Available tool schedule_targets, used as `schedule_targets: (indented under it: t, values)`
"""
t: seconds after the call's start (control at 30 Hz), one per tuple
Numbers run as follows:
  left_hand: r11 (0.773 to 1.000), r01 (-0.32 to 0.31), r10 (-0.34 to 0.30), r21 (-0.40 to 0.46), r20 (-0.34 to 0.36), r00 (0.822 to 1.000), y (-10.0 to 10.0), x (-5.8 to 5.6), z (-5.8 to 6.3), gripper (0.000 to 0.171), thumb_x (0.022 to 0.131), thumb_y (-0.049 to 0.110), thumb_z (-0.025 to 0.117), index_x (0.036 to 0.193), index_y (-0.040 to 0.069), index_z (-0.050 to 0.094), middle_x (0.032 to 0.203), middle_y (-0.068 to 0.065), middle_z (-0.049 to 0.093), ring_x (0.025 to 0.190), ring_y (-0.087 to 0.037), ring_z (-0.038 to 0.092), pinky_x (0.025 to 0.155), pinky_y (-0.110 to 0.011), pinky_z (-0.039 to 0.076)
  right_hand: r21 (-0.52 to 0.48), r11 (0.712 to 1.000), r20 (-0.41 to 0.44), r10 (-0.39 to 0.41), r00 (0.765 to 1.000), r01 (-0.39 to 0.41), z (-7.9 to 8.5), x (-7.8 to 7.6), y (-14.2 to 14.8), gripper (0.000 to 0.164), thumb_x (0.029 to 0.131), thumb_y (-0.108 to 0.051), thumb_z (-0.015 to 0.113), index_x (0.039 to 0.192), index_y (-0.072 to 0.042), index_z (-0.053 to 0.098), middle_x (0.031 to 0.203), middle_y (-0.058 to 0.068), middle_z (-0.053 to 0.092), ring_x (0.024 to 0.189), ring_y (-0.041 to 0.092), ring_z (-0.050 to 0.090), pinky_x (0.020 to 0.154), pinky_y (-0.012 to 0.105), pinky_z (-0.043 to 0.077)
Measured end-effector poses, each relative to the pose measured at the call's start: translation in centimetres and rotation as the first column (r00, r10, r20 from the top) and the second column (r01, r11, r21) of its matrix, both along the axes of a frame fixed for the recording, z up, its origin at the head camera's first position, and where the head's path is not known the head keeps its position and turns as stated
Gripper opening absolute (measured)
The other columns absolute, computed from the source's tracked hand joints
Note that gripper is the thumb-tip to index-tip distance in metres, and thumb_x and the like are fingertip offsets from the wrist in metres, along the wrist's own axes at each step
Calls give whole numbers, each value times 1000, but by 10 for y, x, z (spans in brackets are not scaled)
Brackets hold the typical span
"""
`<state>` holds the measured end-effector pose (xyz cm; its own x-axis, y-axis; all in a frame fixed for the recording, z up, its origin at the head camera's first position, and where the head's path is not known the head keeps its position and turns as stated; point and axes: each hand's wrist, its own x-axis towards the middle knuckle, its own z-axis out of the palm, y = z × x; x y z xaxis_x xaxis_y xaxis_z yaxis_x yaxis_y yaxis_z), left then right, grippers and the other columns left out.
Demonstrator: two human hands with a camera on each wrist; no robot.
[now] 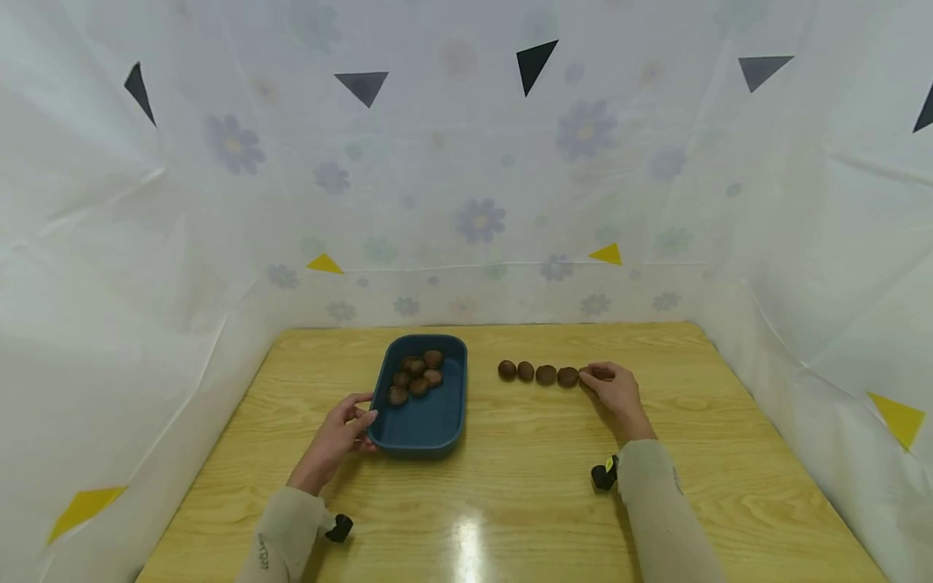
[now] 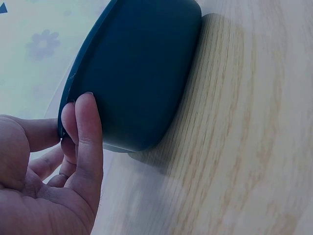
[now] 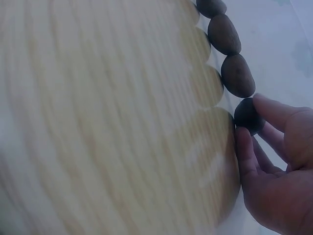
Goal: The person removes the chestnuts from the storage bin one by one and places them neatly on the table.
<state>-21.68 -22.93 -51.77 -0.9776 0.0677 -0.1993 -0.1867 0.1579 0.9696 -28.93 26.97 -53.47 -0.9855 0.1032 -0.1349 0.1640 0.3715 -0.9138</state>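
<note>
A dark blue rectangular bin (image 1: 419, 448) stands left of centre on the table, with several brown, round chestnuts (image 1: 419, 387) in its far half. My left hand (image 1: 341, 436) grips the bin's near left side. In the left wrist view its thumb lies at the rim and its fingers press the outer wall (image 2: 142, 63). To the right, several chestnuts (image 1: 546, 375) lie in a row across the table. At the row's right end my right hand (image 1: 615, 393) pinches another chestnut (image 3: 248, 116) between thumb and fingers, close beside its neighbour (image 3: 238, 76).
The wooden table (image 1: 525, 502) meets a white flowered curtain (image 1: 481, 178) at the back, with more of it hanging on both sides. A small black camera sits on each sleeve cuff. Yellow and dark triangles mark the curtain.
</note>
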Motion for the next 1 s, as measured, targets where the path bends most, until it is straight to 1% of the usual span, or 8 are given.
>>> schedule_targets:
  t: [0.07,0.17,0.43,0.63,0.7,0.77,0.9,1.0]
  values:
    - [1000,2,-2,-3,-2,1000,0,0,1,47,109,12,55,153,4,44,109,-19,57,71,-17,63,67,-34,62,28,1000,-8,11,1000,-11,0,-1,1,50,106,-26,63,148,-1,52,144,26,49,133,42,48,112,55,43]
    - [1000,0,0,-4,3,1000,-1,0,2,47,109,13,54,154,4,44,110,-18,57,71,-16,63,67,-34,62,30,999,-5,20,1000,-20,0,-3,2,50,105,-23,63,148,-1,52,145,27,49,133,43,48,112,55,44]
    - [1000,22,-22,0,-13,1000,-2,2,3,49,109,15,54,156,4,40,112,-17,57,72,-17,62,70,-36,63,45,998,17,48,999,-48,2,-6,4,50,106,-21,63,149,0,50,147,28,46,135,45,46,112,56,43]
    - [1000,8,-8,-3,-7,1000,-3,3,2,49,109,14,54,155,3,41,112,-18,57,71,-16,62,69,-36,63,42,997,21,63,998,-64,1,-5,3,50,106,-20,61,150,1,49,148,29,45,136,45,45,112,56,43]
    - [1000,2,-2,-5,-1,1000,-3,4,3,49,109,14,54,155,3,42,111,-18,57,71,-16,61,69,-36,63,12,998,36,67,997,-67,2,-4,2,51,106,-19,61,151,1,47,149,28,44,137,44,45,113,54,44]
    - [1000,7,-7,-8,-1,1000,-3,4,3,49,109,14,54,155,4,42,111,-19,57,71,-17,61,70,-37,63,-44,997,53,69,996,-66,3,-3,3,52,107,-19,60,153,0,45,150,27,42,137,42,45,113,51,45]
    - [1000,11,-11,-3,-6,1000,-3,2,4,49,109,16,55,155,5,42,111,-19,57,72,-18,61,72,-39,63,-121,991,70,65,995,-56,7,-4,6,56,107,-22,61,155,-2,42,150,24,39,137,38,44,112,45,47]
    - [1000,13,-13,-2,-4,1000,-3,1,4,49,109,17,54,155,6,42,111,-19,57,72,-18,62,72,-39,63,-42,996,48,79,996,-77,10,-5,8,58,107,-28,61,155,-2,43,150,25,42,134,39,49,107,45,51]
